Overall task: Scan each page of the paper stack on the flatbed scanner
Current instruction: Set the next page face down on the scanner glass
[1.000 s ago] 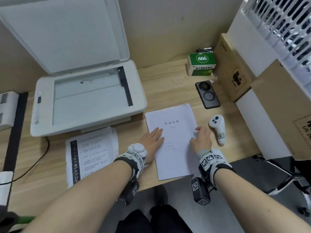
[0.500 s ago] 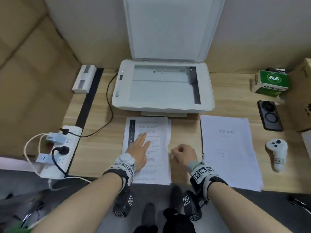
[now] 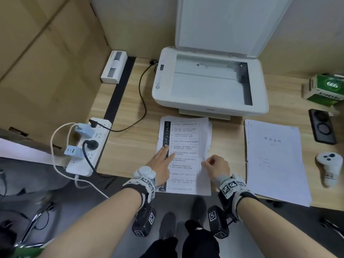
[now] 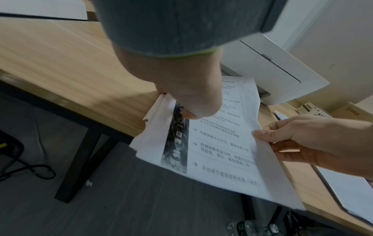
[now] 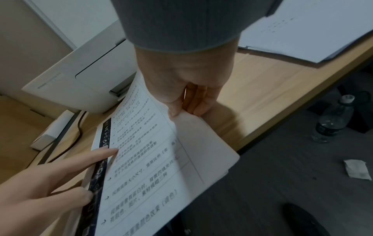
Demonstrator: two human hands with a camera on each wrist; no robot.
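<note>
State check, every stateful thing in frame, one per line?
Scanner lid: raised.
Scanner glass: bare, no page on it.
Printed stack: flat on the desk, right edge of the top sheet lifted.
Left hand: fingers straight, pressing the stack.
Right hand: pinching the top sheet's edge.
Second stack: flat, untouched.
Power strip: plugs inserted.
</note>
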